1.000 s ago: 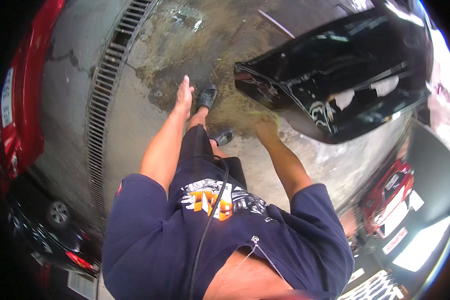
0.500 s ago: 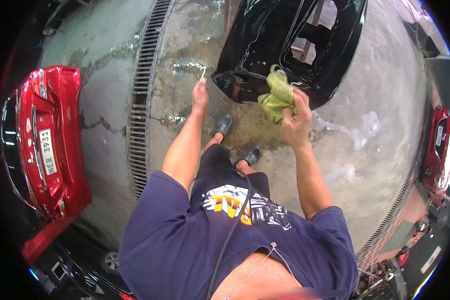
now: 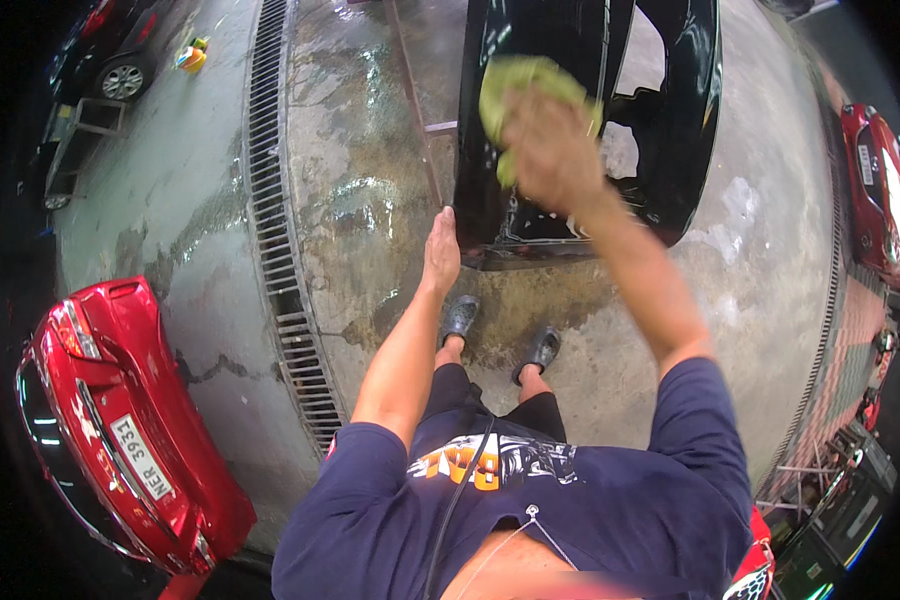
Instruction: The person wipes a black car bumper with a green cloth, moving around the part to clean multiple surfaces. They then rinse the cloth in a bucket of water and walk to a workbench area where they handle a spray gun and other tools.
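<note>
Right hand [image 3: 555, 150]: closed on a bunched green cloth [image 3: 528, 85], blurred; too indistinct to tell how tightly each finger curls.
Green cloth: shows past the right hand's fingertips and along the left side of that grip; seems laid against the panel, though too blurred to be sure of contact.
Black car panel [image 3: 660, 175]: spreads under and around the cloth grip, shiny, with cut-out openings just to the right of it.
Left hand [image 3: 443, 250]: lower and to the left of the cloth grip, fingers straight and together, right beside the panel's left edge; impossible to tell whether gripping that edge or merely touching it.
Thin reddish bar [image 3: 417, 110]: slants upward from near the left hand's fingertips.
Grey clogs [image 3: 460, 316]: below both hands, on wet-patched concrete [image 3: 370, 290].
Drain grate [image 3: 270, 150]: left of both hands, running lengthwise.
Red car [image 3: 135, 430]: well apart, lower left of the left hand, beyond the grate.
Second red car [image 3: 875, 190]: well apart, to the right of the cloth grip.
</note>
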{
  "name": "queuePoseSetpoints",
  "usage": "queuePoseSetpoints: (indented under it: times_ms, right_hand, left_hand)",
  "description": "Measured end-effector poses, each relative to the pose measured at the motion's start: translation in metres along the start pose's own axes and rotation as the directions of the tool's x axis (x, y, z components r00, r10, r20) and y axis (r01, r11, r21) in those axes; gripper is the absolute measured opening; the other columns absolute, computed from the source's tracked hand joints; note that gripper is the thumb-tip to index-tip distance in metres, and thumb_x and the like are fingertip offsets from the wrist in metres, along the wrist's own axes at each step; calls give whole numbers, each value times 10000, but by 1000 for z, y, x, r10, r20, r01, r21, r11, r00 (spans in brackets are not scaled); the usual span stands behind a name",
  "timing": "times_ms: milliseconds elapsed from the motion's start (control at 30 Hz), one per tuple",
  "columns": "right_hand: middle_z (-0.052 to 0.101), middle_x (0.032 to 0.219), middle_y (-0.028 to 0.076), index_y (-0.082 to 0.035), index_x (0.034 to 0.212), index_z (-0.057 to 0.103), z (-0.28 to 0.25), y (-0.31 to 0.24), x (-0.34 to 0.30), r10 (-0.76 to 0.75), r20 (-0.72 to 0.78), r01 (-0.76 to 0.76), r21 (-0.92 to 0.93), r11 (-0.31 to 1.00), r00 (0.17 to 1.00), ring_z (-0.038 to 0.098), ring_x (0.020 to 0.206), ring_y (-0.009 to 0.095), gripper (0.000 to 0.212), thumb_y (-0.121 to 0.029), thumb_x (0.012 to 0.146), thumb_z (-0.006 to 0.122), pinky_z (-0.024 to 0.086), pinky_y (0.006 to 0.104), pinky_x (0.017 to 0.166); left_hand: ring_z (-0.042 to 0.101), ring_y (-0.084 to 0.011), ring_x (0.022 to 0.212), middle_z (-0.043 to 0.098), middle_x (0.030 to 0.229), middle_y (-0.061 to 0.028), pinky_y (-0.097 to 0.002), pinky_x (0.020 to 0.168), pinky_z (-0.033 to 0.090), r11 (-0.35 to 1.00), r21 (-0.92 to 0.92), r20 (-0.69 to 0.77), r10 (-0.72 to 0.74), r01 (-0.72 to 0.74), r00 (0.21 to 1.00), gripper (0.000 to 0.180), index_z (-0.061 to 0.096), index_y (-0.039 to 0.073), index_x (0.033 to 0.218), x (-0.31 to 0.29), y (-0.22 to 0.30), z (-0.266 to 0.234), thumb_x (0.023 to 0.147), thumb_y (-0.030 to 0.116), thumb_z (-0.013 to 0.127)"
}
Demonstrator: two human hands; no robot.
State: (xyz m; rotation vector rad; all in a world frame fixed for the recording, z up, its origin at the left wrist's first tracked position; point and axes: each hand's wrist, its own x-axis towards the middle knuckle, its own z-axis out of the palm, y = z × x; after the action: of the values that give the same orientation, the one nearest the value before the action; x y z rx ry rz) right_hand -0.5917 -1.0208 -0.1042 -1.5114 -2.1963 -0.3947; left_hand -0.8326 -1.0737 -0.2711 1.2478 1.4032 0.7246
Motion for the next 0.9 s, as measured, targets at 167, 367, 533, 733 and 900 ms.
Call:
queuePoseSetpoints:
  times_ms: [167,367,533,733,900]
  right_hand:
    - [597,1375,285,88,1323,588,-27,99,152,198,-370,-229,-42,972,908,527,1312,449,462,-118,911,542,365,541,1176]
    - [532,1550,122,-123,1020,760,20,-77,-19,438,-170,-460,-128,878,883,417,1473,394,218,-263,890,655,337,560,1170]
    - [467,1605,148,-96,1135,700,50,-166,-157,648,-123,-649,38,760,751,375,1503,414,281,-177,876,626,237,606,1235]
    - [524,1539,118,-100,1097,705,66,-141,-133,674,-253,-663,141,735,694,423,1458,395,278,-189,844,632,239,591,1231]
    - [498,1500,67,-107,1098,624,29,-38,-215,775,-322,-818,4,575,544,368,1491,335,282,-170,824,645,213,643,1154]
  left_hand:
    - [630,-406,1136,678,1166,-252,-477,1000,449,997,72,102,-18,10,995,712,565,9,1303,-8,20,-11,1092,654,349]
    - [627,-353,1056,670,1083,-208,-466,954,458,1000,5,200,-12,11,980,676,558,18,1205,8,7,-11,1093,655,363]
    - [515,-315,1350,574,1412,-234,-412,1153,356,981,192,217,-40,-2,975,775,511,-25,1403,16,0,-8,1104,656,295]
    - [345,-248,1531,355,1681,-117,-403,1256,238,950,-144,314,-223,278,923,856,251,35,1665,1,24,-4,1096,675,277]
    - [319,-229,1524,311,1701,-58,-464,1214,255,961,48,148,-276,272,950,981,199,157,1694,5,24,-7,994,838,294]
